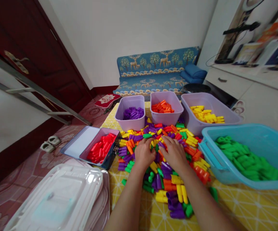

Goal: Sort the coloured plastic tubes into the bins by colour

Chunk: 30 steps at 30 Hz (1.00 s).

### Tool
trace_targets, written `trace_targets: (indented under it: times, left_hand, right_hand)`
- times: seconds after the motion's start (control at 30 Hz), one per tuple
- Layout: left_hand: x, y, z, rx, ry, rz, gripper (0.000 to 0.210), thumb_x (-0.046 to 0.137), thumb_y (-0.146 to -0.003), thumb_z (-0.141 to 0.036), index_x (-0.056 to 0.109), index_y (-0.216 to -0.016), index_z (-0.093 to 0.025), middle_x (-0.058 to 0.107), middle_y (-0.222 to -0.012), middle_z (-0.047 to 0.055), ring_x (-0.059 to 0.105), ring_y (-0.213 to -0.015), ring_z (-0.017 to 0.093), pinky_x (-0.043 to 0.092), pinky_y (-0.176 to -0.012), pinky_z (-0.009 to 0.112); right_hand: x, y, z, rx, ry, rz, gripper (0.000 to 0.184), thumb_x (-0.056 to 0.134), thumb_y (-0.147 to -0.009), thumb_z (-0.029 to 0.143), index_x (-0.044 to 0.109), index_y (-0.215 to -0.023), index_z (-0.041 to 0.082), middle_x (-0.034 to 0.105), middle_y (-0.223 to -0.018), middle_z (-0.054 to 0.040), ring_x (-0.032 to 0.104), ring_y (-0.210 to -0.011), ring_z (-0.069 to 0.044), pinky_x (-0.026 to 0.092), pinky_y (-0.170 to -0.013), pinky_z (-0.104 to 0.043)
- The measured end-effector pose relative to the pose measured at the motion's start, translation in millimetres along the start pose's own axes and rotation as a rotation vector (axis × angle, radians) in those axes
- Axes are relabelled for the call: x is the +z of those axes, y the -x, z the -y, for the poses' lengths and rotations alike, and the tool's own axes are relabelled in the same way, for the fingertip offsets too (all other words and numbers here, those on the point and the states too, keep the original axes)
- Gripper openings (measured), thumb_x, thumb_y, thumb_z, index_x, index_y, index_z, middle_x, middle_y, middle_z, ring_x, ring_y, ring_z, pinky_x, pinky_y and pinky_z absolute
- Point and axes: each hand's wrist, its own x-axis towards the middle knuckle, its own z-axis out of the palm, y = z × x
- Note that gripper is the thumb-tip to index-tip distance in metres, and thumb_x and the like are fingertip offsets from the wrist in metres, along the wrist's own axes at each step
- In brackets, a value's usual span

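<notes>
Against a white wall [119, 29], a blue patterned sofa [153, 72] stood beyond the far edge of the table [249, 208], with a dark red door [40, 48] to the left; the table was covered in a yellow cloth printed with pale lines. Loose plastic pieces [158, 183] in purple, yellow, orange, red and green lay mixed in a heap across the table's middle, spilling toward the near edge.

Both bare hands were at the heap; the left hand [144, 154] was bent over it, and whether its grip had closed on a piece could not be told; the right hand [174, 152] lay just beside it, its grip apart, fingers spread over the pieces.

Along the far edge stood three lilac bins [163, 119], holding, from left to right, purple, orange and yellow pieces; by the right edge, a turquoise bin [261, 141] held green ones; by the left edge, an open hinged box [110, 160] held red ones; clear plastic lids [57, 192] were stacked near the near left corner.
</notes>
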Motion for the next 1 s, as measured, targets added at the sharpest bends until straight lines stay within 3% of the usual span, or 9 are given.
trace_targets:
  times: [0.17, 0.33, 0.47, 0.7, 0.87, 1.0]
  left_hand:
    - [2.9, -0.6, 3.0, 0.006, 0.009, 0.017, 0.049, 0.060, -0.073, -0.022, 0.058, -0.121, -0.026, 0.061, -0.115, 0.006, 0.058, -0.104, 0.024, 0.049, -0.086, 0.033]
    - [5.8, -1.4, 3.8, 0.028, 0.049, -0.021, 0.041, 0.062, -0.073, -0.024, 0.062, -0.114, -0.021, 0.060, -0.110, 0.009, 0.055, -0.107, 0.026, 0.045, -0.094, 0.037]
    - [4.4, -2.9, 5.7, 0.032, 0.106, -0.010, 0.043, 0.063, -0.068, -0.016, 0.058, -0.110, -0.019, 0.063, -0.108, 0.009, 0.057, -0.105, 0.026, 0.045, -0.093, 0.038]
    - [2.8, -3.4, 9.4, 0.067, 0.167, 0.038, 0.073, 0.058, -0.065, -0.006, 0.041, -0.135, -0.021, 0.063, -0.120, 0.010, 0.058, -0.111, 0.026, 0.046, -0.093, 0.037]
    - [2.8, -3.3, 2.4, 0.020, 0.069, 0.046, 0.069, 0.059, -0.069, -0.012, 0.044, -0.135, -0.022, 0.065, -0.114, 0.013, 0.059, -0.106, 0.030, 0.048, -0.089, 0.040]
    - [0.7, -4.0, 3.8, 0.035, 0.106, 0.064, 0.077, 0.060, -0.065, -0.008, 0.042, -0.138, -0.025, 0.065, -0.115, 0.010, 0.059, -0.107, 0.029, 0.048, -0.091, 0.040]
  right_hand:
    - [0.2, -0.8, 4.0, -0.058, -0.087, 0.058, 0.038, 0.051, -0.086, 0.028, 0.059, -0.123, 0.021, 0.064, -0.122, -0.0061, 0.056, -0.110, -0.023, 0.041, -0.097, -0.038]
    - [1.3, 1.4, 5.9, -0.008, 0.007, 0.036, 0.044, 0.051, -0.087, 0.036, 0.056, -0.127, 0.018, 0.061, -0.126, -0.0119, 0.054, -0.113, -0.030, 0.039, -0.095, -0.046]
    - [0.7, 1.7, 8.4, -0.084, -0.038, 0.107, 0.044, 0.052, -0.086, 0.033, 0.055, -0.127, 0.019, 0.063, -0.123, -0.0109, 0.055, -0.114, -0.028, 0.036, -0.098, -0.045]
    - [3.4, 3.8, 18.9, -0.075, -0.075, 0.167, 0.051, 0.046, -0.088, 0.032, 0.046, -0.136, 0.014, 0.055, -0.134, -0.0139, 0.053, -0.119, -0.029, 0.038, -0.099, -0.045]
    - [2.2, 2.8, 16.5, -0.048, -0.011, 0.193, 0.052, 0.045, -0.089, 0.037, 0.046, -0.137, 0.015, 0.064, -0.123, -0.0153, 0.059, -0.110, -0.032, 0.039, -0.094, -0.049]
    - [1.1, 1.4, 8.2, -0.052, -0.120, 0.209, 0.058, 0.053, -0.084, 0.039, 0.045, -0.138, 0.017, 0.061, -0.128, -0.0141, 0.057, -0.114, -0.032, 0.038, -0.099, -0.051]
